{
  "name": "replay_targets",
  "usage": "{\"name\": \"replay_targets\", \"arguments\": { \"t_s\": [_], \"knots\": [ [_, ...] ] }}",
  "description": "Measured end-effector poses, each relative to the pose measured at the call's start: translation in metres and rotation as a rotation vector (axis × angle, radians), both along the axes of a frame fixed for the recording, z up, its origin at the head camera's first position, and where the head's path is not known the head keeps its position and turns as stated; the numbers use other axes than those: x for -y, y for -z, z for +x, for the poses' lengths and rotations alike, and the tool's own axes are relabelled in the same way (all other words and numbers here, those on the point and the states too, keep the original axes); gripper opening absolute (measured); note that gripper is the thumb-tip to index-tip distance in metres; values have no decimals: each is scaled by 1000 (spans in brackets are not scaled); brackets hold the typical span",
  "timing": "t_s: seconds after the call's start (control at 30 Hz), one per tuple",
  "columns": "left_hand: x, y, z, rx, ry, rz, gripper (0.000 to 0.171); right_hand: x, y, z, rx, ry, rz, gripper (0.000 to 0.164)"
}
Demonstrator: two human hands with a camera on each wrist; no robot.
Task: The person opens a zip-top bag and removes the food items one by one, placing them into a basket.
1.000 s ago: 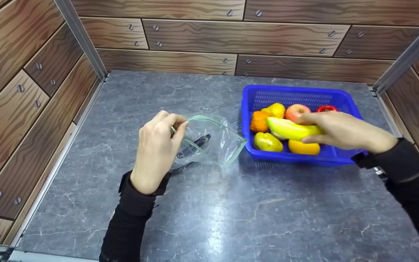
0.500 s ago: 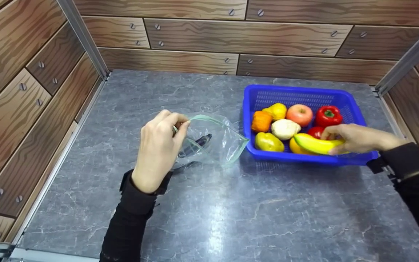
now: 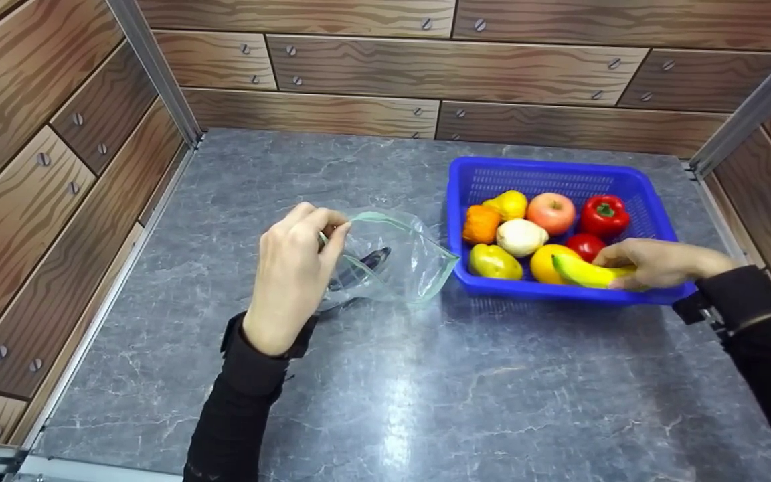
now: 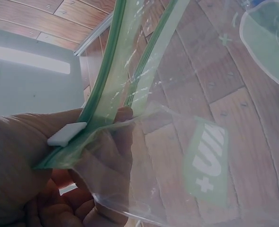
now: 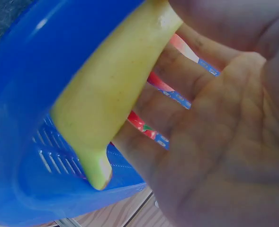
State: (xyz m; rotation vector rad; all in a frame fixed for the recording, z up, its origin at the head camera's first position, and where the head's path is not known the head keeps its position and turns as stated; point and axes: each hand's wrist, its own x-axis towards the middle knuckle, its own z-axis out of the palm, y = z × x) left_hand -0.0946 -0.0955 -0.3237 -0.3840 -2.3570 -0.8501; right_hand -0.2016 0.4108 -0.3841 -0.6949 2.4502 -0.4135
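Observation:
My left hand (image 3: 295, 274) pinches the rim of a clear zip bag (image 3: 419, 264) between thumb and fingers. In the left wrist view the bag's green zip strip (image 4: 108, 61) has a white slider (image 4: 67, 134) close to the thumb. A dark eggplant (image 3: 367, 264) lies in the bag, whose mouth gapes toward the basket. My right hand (image 3: 660, 261) reaches into the blue basket (image 3: 553, 289) and holds a yellow banana (image 3: 583, 273) low along the front wall. In the right wrist view, fingers lie along one side of the banana (image 5: 111, 80); the thumb is at its upper end.
Around the banana in the basket are an orange (image 3: 545, 262), a tomato (image 3: 585, 246), a red bell pepper (image 3: 604, 215), an apple (image 3: 551, 213) and several other pieces. Wood-patterned walls (image 3: 352, 63) border the grey marbled table (image 3: 359, 402).
My right hand has carried the banana rightward and down to the basket's front right, uncovering the pale piece, tomato and pepper. My left hand keeps its hold on the bag.

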Motion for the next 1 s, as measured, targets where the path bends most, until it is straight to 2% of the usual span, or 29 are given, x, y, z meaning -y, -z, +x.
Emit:
{"name": "replay_targets", "arguments": {
  "t_s": [0.07,0.17,0.3,0.4,0.57,0.73,0.83,1.0],
  "knots": [
    [0,0,0,-1,2,3,5,0,0,1,-17,-2,-3,28],
    [-1,0,-1,-7,7,8,5,2,-2,5,-59,38,-8,30],
    [-1,0,-1,-13,10,8,6,11,-12,12,-128,109,-19,35],
    [-2,0,0,-11,10,2,6,22,-24,18,-201,115,-22,36],
    [-3,0,0,-8,8,1,5,53,-44,29,-398,23,-71,31],
    [-3,0,1,-8,9,-1,5,106,-55,40,-579,-97,-236,25],
    [-4,0,2,-7,12,-2,4,143,-57,46,-630,-168,-344,21],
    [-7,0,1,-12,17,5,5,205,-60,50,-627,-324,-455,21]
  ]
}}
